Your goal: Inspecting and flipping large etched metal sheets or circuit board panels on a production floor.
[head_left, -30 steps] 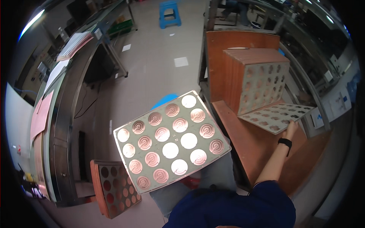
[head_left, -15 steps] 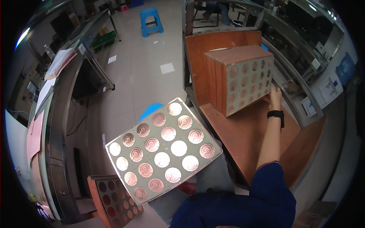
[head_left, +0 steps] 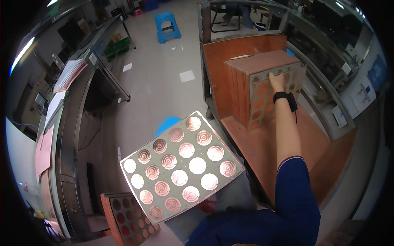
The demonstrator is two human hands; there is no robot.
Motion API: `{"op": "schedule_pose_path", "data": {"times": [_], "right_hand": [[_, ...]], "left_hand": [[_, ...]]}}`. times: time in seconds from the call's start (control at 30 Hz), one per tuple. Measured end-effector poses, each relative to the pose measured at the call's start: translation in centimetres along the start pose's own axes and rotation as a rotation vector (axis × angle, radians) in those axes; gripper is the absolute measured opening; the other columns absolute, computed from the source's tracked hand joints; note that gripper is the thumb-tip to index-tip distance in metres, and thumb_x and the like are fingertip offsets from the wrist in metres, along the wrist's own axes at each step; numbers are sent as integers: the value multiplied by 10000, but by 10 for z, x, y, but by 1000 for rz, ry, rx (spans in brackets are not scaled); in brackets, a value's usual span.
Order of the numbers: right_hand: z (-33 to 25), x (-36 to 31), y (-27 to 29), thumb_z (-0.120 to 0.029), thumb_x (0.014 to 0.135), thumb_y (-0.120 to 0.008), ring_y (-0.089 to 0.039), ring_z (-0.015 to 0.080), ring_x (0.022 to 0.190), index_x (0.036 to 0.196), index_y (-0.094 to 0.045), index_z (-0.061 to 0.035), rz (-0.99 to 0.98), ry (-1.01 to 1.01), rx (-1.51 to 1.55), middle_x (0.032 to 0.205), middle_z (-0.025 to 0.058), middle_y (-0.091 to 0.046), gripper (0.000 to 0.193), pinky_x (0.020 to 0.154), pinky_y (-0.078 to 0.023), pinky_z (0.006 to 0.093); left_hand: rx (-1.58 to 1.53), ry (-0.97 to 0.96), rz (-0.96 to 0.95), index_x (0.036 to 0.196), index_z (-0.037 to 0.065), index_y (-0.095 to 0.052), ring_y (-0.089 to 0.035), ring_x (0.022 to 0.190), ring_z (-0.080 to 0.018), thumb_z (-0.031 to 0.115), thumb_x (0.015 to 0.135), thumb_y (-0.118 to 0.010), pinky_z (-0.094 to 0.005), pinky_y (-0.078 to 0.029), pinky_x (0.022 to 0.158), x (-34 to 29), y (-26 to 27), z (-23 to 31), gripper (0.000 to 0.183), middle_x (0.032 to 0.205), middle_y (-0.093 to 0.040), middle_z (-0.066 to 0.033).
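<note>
My right hand [head_left: 277, 82], with a dark band on its wrist, pinches the upper edge of the front panel [head_left: 259, 102] of a stack. The panel is greenish-grey with rows of copper discs, smeared by motion, and its right side stands a little off the stack. Behind it the stack of panels [head_left: 238, 92] stands on edge, with reddish-brown edges. Over my lap lies another grey panel [head_left: 184, 164] with rows of round copper spiral patterns, some shining white with glare. My left hand is out of view; whether it supports that panel is hidden.
A brown wooden rack [head_left: 262, 143] with a metal frame holds the stack. More panels [head_left: 133, 221] stand low at the left, beside a metal bench [head_left: 67, 180] with papers [head_left: 69, 76]. A blue stool [head_left: 167, 28] stands far off; a person's legs [head_left: 246, 16] show beyond the rack.
My right hand has moved up and left from the stack's lower right side to the front panel's top edge. That panel has shifted away from the stack. The lap panel stays put relative to me.
</note>
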State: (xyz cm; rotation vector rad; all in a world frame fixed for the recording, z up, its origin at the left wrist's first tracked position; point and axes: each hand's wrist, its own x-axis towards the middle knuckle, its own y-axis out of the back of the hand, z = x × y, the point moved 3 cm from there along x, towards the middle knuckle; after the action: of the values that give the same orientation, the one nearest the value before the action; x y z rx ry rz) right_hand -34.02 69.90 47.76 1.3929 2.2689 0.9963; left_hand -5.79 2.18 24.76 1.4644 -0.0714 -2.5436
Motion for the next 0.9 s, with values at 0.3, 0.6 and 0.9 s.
{"op": "schedule_pose_path", "data": {"times": [0.3,0.6,0.9], "right_hand": [[-18,-52,-79,-398,906,-489,-119,426,1365,1456,-107,-57,142,460,269,1473,278,-123,751,1070,-235,498],[23,-68,-92,-182,889,-554,-102,284,1406,1469,-89,-123,187,600,-46,1528,108,-97,746,1062,-211,561],[26,-81,-72,-139,889,-547,-163,359,1375,1458,-143,-128,52,611,132,1503,201,-92,699,1097,-251,428]], "left_hand": [[-42,0,2,907,50,-588,-609,703,-194,252,943,-425,-304,-498,644,3,-5,8,262,786,-627,-90],[-81,4,-21,896,52,-587,-607,699,-193,256,942,-427,-305,-498,642,6,-18,9,263,777,-624,-86],[-155,0,-4,885,54,-587,-605,695,-193,260,940,-429,-305,-497,640,1,-13,-4,265,768,-621,-82]]}}
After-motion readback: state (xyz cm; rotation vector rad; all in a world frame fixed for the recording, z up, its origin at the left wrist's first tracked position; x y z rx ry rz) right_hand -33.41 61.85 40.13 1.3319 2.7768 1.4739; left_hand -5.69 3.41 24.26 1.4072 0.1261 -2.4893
